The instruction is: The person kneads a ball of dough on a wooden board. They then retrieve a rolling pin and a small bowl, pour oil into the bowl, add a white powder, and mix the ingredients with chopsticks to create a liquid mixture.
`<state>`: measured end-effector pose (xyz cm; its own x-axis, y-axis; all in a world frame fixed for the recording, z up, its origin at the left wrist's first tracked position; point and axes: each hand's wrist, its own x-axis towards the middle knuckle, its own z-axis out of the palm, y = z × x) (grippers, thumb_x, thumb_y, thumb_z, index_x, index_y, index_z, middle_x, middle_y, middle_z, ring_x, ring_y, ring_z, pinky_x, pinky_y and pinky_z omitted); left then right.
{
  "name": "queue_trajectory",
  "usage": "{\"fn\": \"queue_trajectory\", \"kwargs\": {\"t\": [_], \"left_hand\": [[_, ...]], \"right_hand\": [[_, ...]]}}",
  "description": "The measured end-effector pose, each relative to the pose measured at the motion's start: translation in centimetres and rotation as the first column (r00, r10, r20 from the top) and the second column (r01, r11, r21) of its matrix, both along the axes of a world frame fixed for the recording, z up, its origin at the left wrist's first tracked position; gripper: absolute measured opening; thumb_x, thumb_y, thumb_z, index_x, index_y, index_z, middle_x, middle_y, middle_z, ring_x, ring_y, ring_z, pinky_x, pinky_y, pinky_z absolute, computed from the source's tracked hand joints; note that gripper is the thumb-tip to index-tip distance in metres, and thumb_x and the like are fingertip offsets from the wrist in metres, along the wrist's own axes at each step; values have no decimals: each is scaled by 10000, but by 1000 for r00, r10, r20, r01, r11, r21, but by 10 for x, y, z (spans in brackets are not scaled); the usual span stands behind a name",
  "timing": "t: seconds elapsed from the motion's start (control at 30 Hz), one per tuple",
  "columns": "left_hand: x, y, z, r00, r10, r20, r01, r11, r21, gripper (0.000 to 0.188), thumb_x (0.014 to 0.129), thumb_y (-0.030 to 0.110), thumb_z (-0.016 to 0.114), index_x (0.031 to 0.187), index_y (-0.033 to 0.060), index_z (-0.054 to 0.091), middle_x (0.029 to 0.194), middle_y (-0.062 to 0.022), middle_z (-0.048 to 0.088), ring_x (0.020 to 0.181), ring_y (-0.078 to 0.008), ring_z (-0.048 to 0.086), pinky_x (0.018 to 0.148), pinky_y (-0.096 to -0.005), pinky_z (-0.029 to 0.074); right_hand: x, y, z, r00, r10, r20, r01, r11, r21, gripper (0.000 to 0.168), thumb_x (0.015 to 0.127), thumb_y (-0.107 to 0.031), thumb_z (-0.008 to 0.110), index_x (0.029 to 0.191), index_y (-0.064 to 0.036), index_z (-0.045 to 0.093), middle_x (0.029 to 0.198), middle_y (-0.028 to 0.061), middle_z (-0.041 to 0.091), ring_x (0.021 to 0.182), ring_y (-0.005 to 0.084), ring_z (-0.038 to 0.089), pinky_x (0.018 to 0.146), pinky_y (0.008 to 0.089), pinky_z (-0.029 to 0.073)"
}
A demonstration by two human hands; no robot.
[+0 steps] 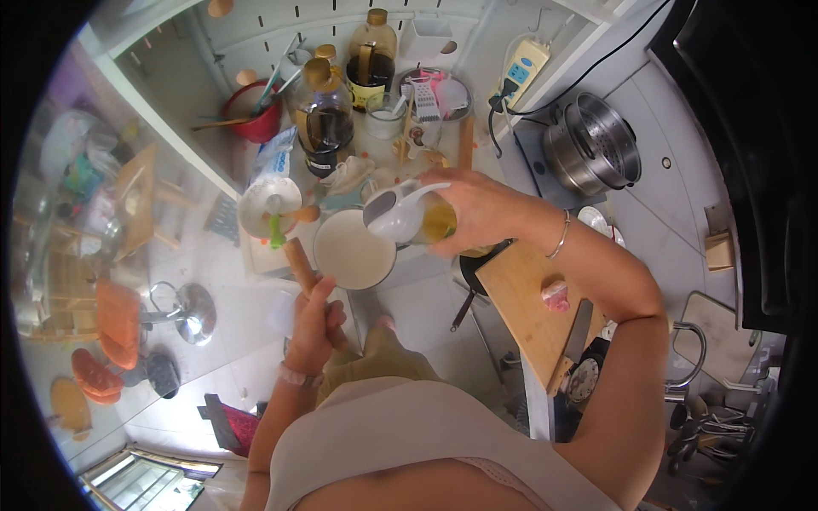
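My right hand [476, 207] is wrapped around a clear dispenser with a white top [399, 217] and yellow liquid [439, 221] inside. The dispenser is tilted, its white end over the right side of a round cream-coloured vessel [354, 249]. No stream of liquid can be made out. My left hand [313, 326] grips a thick wooden rod [300, 268] just left of that vessel; whether the two are joined I cannot tell. Behind the rod stands a white bowl [265, 198], with a green utensil [276, 233] and a wooden handle [308, 214] at its rim.
Dark-liquid bottles [324, 128], a red bowl [255, 121] and a glass jar [385, 118] crowd the counter's back. To the right are a power strip [524, 70], a steel steamer pot [588, 147] and a wooden cutting board [524, 306] bearing raw meat [556, 296] and a knife [578, 332].
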<state>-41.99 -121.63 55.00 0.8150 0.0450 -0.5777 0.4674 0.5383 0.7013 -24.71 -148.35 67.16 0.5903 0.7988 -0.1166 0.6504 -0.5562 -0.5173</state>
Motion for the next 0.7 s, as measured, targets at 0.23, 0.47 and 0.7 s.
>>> {"fn": "queue_trajectory", "kwargs": {"t": [0.23, 0.47, 0.7], "left_hand": [[4, -2, 0, 997, 23, 79, -21, 1000, -19, 347, 946, 302, 713, 1114, 57, 535, 758, 47, 436, 537, -70, 379, 529, -245, 361], [4, -6, 4, 997, 3, 81, -3, 1000, -2, 320, 953, 308, 706, 1081, 59, 550, 732, 48, 441, 534, -69, 383, 534, -252, 362], [3, -10, 5, 996, -18, 91, 18, 1000, 6, 323, 949, 335, 708, 1044, 72, 548, 689, 44, 426, 545, -75, 399, 535, -254, 362]], "right_hand": [[-6, 13, 25, 992, 116, -49, -123, 977, -172, 799, 668, -292, 838, 1337, 34, 547, 1260, 204, 602, 1199, 372, 577, 1065, 420, 465], [-3, 16, 31, 983, 182, 26, -169, 949, -267, 791, 641, -293, 844, 1313, 32, 581, 1167, 204, 648, 1114, 366, 632, 990, 421, 512], [0, 15, 35, 966, 235, 110, -193, 934, -302, 788, 612, -296, 866, 1283, 27, 609, 1117, 194, 672, 1055, 367, 664, 932, 426, 541]]}}
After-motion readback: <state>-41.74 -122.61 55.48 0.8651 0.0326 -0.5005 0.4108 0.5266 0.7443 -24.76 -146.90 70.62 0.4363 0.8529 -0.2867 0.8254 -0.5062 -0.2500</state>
